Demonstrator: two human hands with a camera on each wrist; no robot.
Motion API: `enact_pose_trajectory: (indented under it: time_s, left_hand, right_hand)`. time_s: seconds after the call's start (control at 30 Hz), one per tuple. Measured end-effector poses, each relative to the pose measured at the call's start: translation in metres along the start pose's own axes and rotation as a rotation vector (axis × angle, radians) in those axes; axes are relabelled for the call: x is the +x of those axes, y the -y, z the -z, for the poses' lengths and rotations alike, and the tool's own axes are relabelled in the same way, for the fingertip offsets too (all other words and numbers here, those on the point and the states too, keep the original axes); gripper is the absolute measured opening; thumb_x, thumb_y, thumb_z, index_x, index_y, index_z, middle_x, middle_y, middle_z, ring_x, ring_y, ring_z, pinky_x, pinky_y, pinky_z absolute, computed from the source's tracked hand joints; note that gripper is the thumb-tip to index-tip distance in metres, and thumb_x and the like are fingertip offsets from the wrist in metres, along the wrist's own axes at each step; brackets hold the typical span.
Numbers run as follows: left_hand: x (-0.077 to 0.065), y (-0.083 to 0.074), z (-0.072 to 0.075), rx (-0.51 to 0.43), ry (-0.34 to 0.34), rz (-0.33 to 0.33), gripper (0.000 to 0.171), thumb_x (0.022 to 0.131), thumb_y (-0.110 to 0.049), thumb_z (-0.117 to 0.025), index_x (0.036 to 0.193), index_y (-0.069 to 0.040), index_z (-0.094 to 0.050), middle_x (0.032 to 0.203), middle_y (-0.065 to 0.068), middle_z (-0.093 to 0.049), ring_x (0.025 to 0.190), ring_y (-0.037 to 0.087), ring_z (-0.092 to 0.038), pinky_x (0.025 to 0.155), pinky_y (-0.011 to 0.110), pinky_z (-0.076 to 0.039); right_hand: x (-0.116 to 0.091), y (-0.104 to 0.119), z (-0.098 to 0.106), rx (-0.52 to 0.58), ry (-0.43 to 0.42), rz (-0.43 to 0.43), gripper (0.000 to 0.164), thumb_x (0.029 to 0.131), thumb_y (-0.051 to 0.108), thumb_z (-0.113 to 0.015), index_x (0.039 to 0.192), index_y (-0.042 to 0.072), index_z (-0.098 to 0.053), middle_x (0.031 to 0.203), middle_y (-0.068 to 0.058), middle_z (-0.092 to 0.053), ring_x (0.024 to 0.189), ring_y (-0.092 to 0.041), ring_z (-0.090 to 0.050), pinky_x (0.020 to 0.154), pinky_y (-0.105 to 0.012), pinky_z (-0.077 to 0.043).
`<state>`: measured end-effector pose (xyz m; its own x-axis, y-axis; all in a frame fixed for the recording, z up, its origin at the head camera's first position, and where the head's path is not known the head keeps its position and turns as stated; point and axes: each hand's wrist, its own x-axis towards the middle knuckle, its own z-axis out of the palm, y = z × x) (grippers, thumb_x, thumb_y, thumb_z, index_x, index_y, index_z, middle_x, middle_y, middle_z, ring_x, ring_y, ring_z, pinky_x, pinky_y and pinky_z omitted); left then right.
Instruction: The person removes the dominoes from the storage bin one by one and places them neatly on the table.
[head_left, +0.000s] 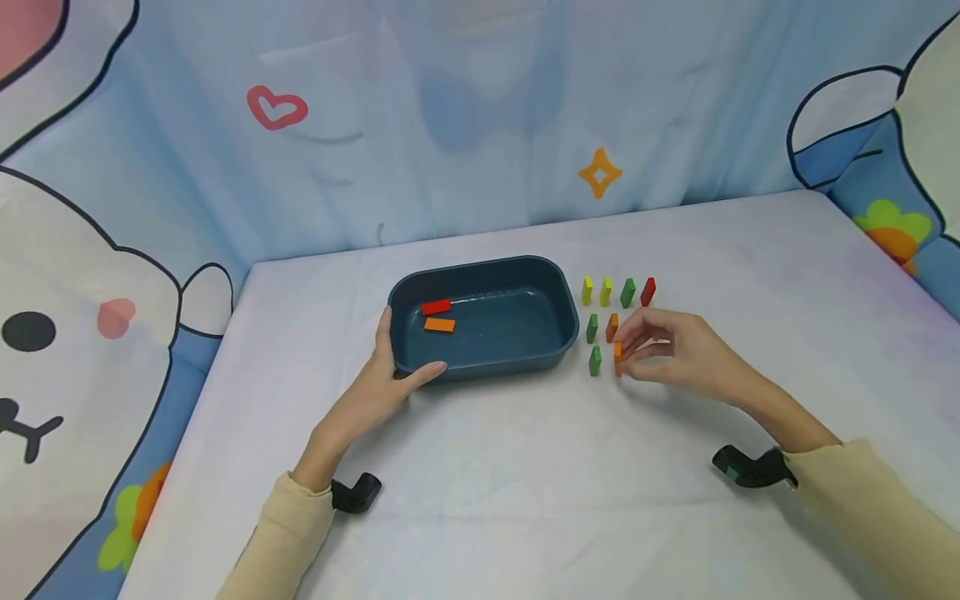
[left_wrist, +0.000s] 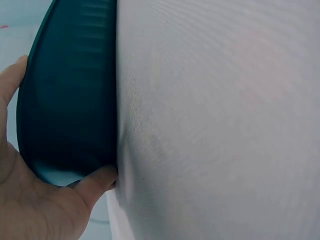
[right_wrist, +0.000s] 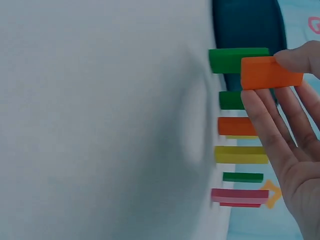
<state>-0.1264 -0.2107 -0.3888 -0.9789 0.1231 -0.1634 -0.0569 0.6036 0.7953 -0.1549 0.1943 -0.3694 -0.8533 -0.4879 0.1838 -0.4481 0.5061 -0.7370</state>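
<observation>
My right hand point(head_left: 667, 350) pinches an orange domino-like block point(right_wrist: 270, 72) upright between thumb and fingertips. I cannot tell whether its foot touches the table. Left of it stands a green block point(head_left: 596, 361); behind are another green block point(head_left: 592, 328) and an orange block point(head_left: 612, 327). Farther back stand two yellow blocks point(head_left: 606, 292), a green block point(head_left: 627, 292) and a red block point(head_left: 648, 292) in a row. My left hand point(head_left: 386, 379) rests against the dark blue tray point(head_left: 495, 367), thumb along the front wall, fingers at its left end. Inside the tray lie a red block point(head_left: 436, 307) and an orange block point(head_left: 439, 326).
A white cloth covers the table point(head_left: 510, 483). Behind it hangs a light blue printed curtain point(head_left: 465, 125), which also runs down the left side. Each wrist carries a black camera mount point(head_left: 753, 467).
</observation>
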Motion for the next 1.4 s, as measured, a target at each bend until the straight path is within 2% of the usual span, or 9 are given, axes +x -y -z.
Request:
enact_pose_trajectory:
  time_s: [0.23, 0.47, 0.6, 0.77, 0.97, 1.17, 1.4]
  left_hand:
    - [0.002, -0.002, 0.001, -0.006, 0.0, -0.01, 0.117, 0.075, -0.076, -0.063, 0.147, -0.046, 0.025, 0.163, -0.01, 0.013, 0.153, 0.023, -0.004, 0.119, 0.06, -0.017]
    - [0.002, -0.001, 0.001, -0.006, 0.0, -0.011, 0.118, 0.075, -0.076, -0.063, 0.148, -0.044, 0.024, 0.163, -0.01, 0.013, 0.153, 0.023, -0.004, 0.118, 0.06, -0.017]
    - [0.001, -0.001, 0.001, -0.008, -0.001, -0.011, 0.119, 0.076, -0.076, -0.063, 0.15, -0.04, 0.024, 0.163, -0.01, 0.013, 0.153, 0.024, -0.005, 0.118, 0.061, -0.017]
    - [0.002, 0.0, 0.001, -0.009, -0.003, -0.01, 0.118, 0.076, -0.076, -0.063, 0.149, -0.042, 0.024, 0.163, -0.01, 0.012, 0.153, 0.023, -0.005, 0.119, 0.06, -0.017]
    - [0.002, 0.0, 0.001, -0.005, -0.004, -0.004, 0.12, 0.075, -0.076, -0.063, 0.151, -0.039, 0.023, 0.163, -0.009, 0.012, 0.153, 0.024, -0.005, 0.119, 0.06, -0.017]
    - [0.002, 0.001, 0.0, -0.008, -0.003, -0.004, 0.118, 0.075, -0.076, -0.063, 0.149, -0.043, 0.024, 0.163, -0.01, 0.012, 0.153, 0.023, -0.005, 0.119, 0.06, -0.017]
    - [0.002, 0.001, 0.0, -0.01, -0.002, -0.005, 0.118, 0.076, -0.075, -0.063, 0.148, -0.044, 0.024, 0.163, -0.009, 0.012, 0.153, 0.023, -0.005, 0.119, 0.059, -0.017]
  right_hand:
    - [-0.004, -0.01, -0.006, -0.006, -0.033, 0.021, 0.032, 0.075, -0.004, -0.08, 0.101, 0.006, -0.064, 0.102, -0.005, -0.061, 0.086, -0.005, -0.064, 0.078, -0.013, -0.054]
    - [-0.003, -0.012, -0.011, 0.001, -0.024, 0.017, 0.034, 0.073, -0.006, -0.081, 0.101, 0.004, -0.064, 0.101, -0.007, -0.063, 0.086, -0.004, -0.064, 0.078, -0.012, -0.054]
    - [-0.001, -0.012, -0.012, -0.016, -0.016, 0.001, 0.033, 0.073, -0.004, -0.081, 0.1, 0.005, -0.064, 0.101, -0.007, -0.065, 0.088, -0.005, -0.065, 0.078, -0.015, -0.056]
    - [-0.001, -0.011, -0.011, -0.027, -0.018, -0.037, 0.033, 0.073, -0.004, -0.081, 0.1, 0.004, -0.064, 0.102, -0.008, -0.065, 0.088, -0.009, -0.066, 0.077, -0.021, -0.058]
    - [-0.001, -0.01, -0.011, -0.037, -0.023, -0.056, 0.033, 0.073, -0.004, -0.081, 0.101, 0.003, -0.063, 0.1, -0.009, -0.065, 0.088, -0.01, -0.066, 0.076, -0.02, -0.058]
    - [-0.001, -0.008, -0.011, -0.042, -0.02, -0.057, 0.033, 0.073, -0.004, -0.081, 0.1, 0.003, -0.064, 0.101, -0.009, -0.065, 0.087, -0.01, -0.067, 0.076, -0.023, -0.058]
    - [-0.002, -0.008, -0.011, -0.074, -0.011, -0.077, 0.033, 0.074, -0.003, -0.08, 0.102, 0.003, -0.065, 0.103, -0.01, -0.066, 0.089, -0.017, -0.068, 0.08, -0.032, -0.059]
